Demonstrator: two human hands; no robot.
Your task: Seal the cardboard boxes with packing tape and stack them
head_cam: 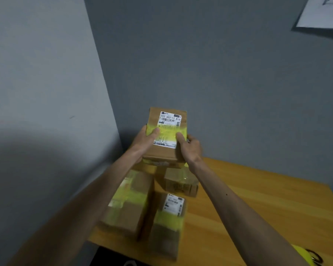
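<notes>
head: stacking step. left hand (145, 140) and right hand (190, 148) clasp taped box (166, 131) by sides, thumbs on top, over stack (129, 208) at table (258, 198) far left. contact with stack unclear. next: square edges, lower, let go gently.

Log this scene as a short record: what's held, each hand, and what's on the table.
held: cardboard box, yellow tape band, white label on top
left hand: grips the box's left side
right hand: grips the box's right side
below: taped boxes on the wooden table
tape roll: yellow, at the table's near right edge
</notes>
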